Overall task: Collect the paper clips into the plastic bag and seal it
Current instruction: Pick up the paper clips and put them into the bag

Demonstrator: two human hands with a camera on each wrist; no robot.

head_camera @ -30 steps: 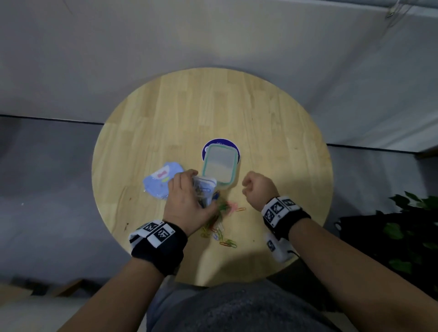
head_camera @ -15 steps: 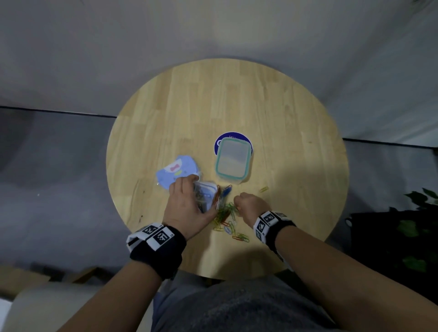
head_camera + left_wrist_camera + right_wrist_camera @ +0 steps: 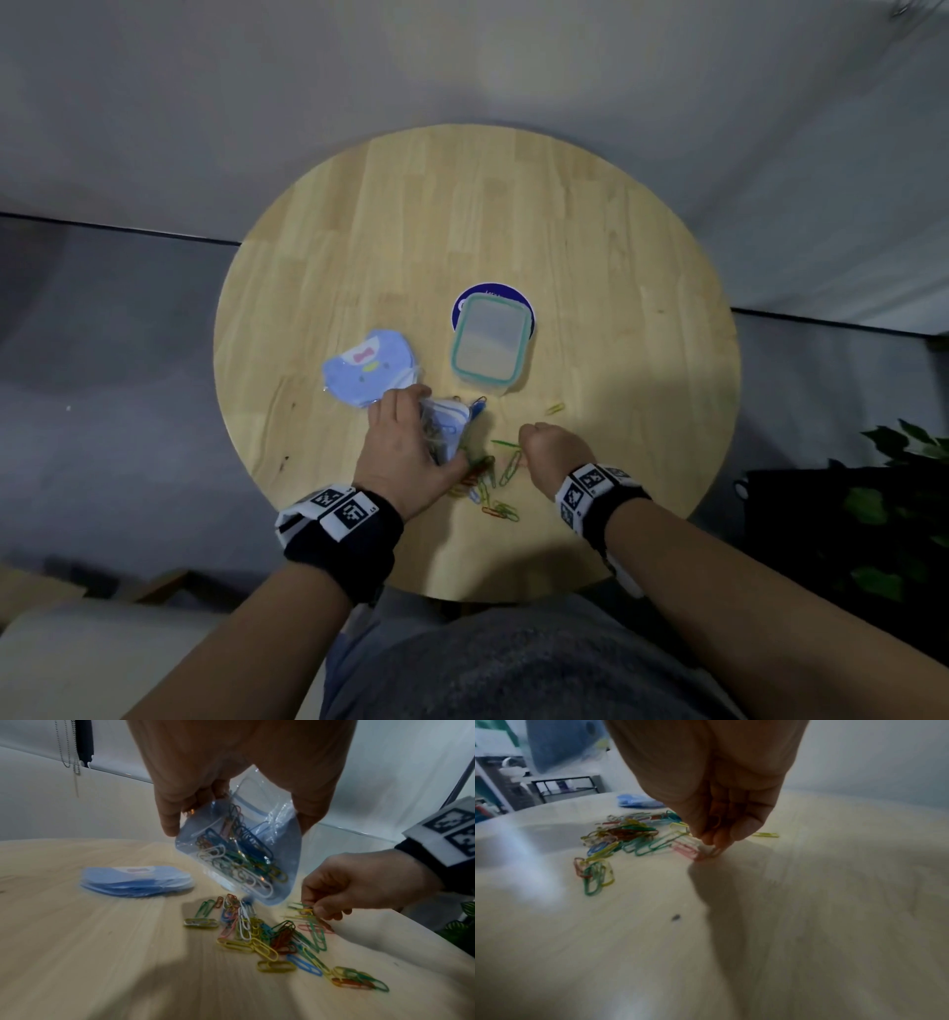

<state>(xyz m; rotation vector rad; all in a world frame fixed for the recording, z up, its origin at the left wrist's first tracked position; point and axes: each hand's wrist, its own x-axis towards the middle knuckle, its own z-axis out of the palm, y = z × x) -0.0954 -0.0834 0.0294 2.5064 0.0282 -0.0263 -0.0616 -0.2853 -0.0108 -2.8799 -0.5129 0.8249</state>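
My left hand (image 3: 423,437) grips a small clear zip bag (image 3: 445,429) by its upper part and holds it tilted just above the table. The bag (image 3: 244,858) has several coloured paper clips in it. A loose pile of paper clips (image 3: 488,488) lies under and right of the bag on the round wooden table (image 3: 462,205). My right hand (image 3: 316,908) is down at the pile's right edge, fingertips bunched and pinching yellow and green clips. In the right wrist view the right hand's fingertips (image 3: 713,839) meet over a pink clip. One yellow clip (image 3: 554,409) lies apart, farther right.
A blue cartoon-face packet (image 3: 369,367) lies left of the bag. A lidded clear container with a teal rim (image 3: 490,344) stands on a dark blue disc (image 3: 493,290) behind the pile. The table's near edge is close to my wrists. A plant (image 3: 898,488) stands off to the right.
My right hand came down and left from beside the bag onto the right edge of the pile. The left hand has kept its hold on the bag in nearly the same spot.
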